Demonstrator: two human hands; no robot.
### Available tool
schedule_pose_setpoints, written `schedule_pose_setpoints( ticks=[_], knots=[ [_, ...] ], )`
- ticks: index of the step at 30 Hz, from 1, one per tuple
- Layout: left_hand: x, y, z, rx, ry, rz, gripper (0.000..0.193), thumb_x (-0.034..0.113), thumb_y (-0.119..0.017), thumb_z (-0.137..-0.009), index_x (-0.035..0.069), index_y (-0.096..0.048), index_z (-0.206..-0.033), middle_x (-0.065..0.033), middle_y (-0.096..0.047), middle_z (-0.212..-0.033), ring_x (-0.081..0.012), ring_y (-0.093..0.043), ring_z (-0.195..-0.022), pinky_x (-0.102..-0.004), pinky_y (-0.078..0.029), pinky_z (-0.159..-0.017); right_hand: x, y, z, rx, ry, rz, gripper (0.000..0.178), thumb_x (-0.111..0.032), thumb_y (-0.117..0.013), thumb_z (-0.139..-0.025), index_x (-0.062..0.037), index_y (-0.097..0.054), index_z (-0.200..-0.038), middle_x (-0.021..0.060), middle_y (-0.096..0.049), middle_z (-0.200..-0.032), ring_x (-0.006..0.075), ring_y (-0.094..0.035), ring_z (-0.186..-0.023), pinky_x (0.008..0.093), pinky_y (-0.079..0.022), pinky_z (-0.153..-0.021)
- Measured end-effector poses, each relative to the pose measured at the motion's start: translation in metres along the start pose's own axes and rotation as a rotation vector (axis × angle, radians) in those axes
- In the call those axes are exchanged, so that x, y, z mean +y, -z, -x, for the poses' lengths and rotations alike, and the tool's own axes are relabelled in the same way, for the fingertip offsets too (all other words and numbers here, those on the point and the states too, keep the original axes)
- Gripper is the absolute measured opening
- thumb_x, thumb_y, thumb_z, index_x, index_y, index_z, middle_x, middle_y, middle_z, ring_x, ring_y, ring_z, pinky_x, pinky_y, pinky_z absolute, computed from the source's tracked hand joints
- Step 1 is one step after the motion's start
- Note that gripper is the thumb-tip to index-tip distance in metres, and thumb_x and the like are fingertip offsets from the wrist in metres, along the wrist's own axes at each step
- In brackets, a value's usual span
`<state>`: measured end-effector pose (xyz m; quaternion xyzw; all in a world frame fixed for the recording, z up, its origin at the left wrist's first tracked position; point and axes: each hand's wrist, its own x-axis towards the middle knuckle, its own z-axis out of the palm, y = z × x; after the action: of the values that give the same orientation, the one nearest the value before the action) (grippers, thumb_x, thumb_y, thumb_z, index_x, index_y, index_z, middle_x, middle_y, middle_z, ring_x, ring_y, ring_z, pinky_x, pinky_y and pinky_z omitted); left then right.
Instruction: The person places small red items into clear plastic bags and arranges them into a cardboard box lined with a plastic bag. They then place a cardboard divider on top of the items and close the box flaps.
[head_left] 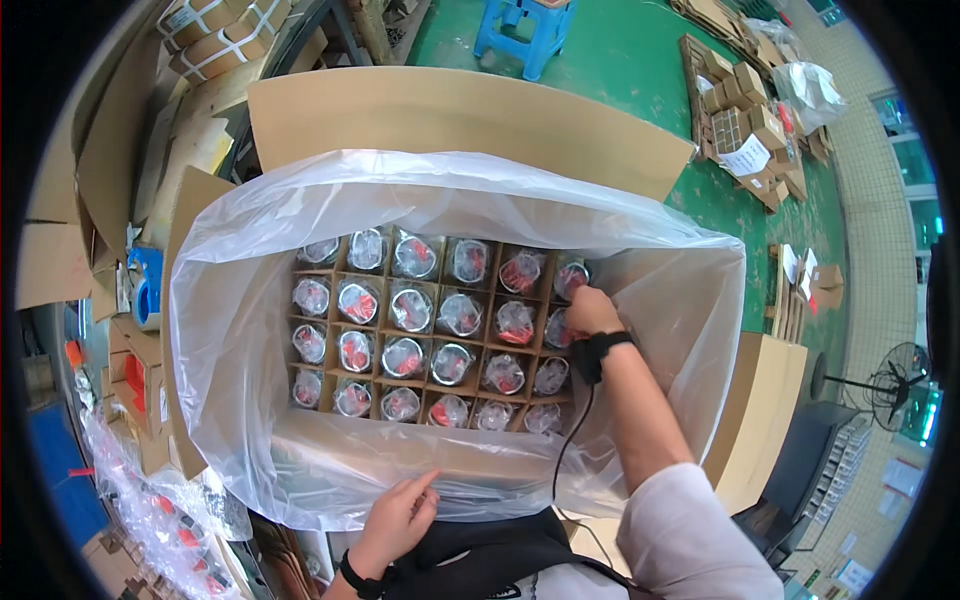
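Observation:
A large cardboard carton (465, 115) lined with a clear plastic bag (235, 260) stands in front of me. Inside it, cardboard dividers (381, 345) form a grid, and round metal cylinders (411, 310) in clear plastic wrap fill the cells, several showing red parts. At the right-hand column my right hand (593, 313) reaches in, fingers curled down between the far-corner cylinder (571, 279) and the wrapped cylinder (559, 328) nearer me; the fingertips are partly hidden. My left hand (398, 515) hovers by the carton's near edge, index finger stretched out, holding nothing.
A black cable (572, 435) hangs from my right wrist across the bag. On the left are a cluttered workbench (185, 150), a blue tape dispenser (146, 288) and plastic-wrapped parts (165, 520). Beyond stand a blue stool (524, 35), a pallet of small boxes (745, 120) and a fan (890, 380).

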<state>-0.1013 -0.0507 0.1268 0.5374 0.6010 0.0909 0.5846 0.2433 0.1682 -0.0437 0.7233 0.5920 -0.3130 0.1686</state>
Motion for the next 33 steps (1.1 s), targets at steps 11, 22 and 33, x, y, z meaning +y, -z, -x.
schedule_pose_setpoints(
  ticks=[11, 22, 33],
  knots=[
    [-0.040, 0.016, 0.026, 0.099, 0.008, -0.027, 0.028, 0.012, -0.062, -0.088, 0.002, -0.062, -0.114, -0.0086, -0.066, -0.084, -0.0141, -0.060, -0.066, -0.0270, -0.049, -0.062, 0.047, -0.053, -0.052, -0.079, 0.011, -0.305, 0.040, -0.020, -0.066, -0.076, -0.0024, -0.065, -0.112, 0.0221, -0.066, -0.111, 0.0348, -0.064, -0.103, 0.0430, -0.049, -0.089],
    [-0.186, 0.050, 0.064, 1.448, 0.191, 0.103, 0.068, 0.025, -0.080, -0.076, 0.002, -0.034, -0.120, -0.0148, -0.048, -0.106, -0.0261, -0.051, -0.090, -0.0353, -0.045, -0.079, -0.147, -0.067, 0.273, -0.105, 0.831, -0.389, 0.054, -0.034, -0.073, -0.078, -0.0039, -0.057, -0.120, 0.0199, -0.064, -0.098, 0.0334, -0.062, -0.094, 0.0404, -0.050, -0.082],
    [-0.114, 0.243, 0.155, 0.934, -0.248, 0.399, 0.021, 0.012, -0.072, -0.084, 0.008, -0.051, -0.083, 0.0065, -0.044, -0.064, -0.0023, -0.040, -0.059, -0.0194, -0.033, -0.052, -0.134, -0.059, 0.429, -0.077, 0.545, -0.086, 0.020, -0.014, -0.067, -0.081, -0.0009, -0.067, -0.096, 0.0200, -0.067, -0.105, 0.0299, -0.064, -0.080, 0.0432, -0.048, -0.072]
  ],
)
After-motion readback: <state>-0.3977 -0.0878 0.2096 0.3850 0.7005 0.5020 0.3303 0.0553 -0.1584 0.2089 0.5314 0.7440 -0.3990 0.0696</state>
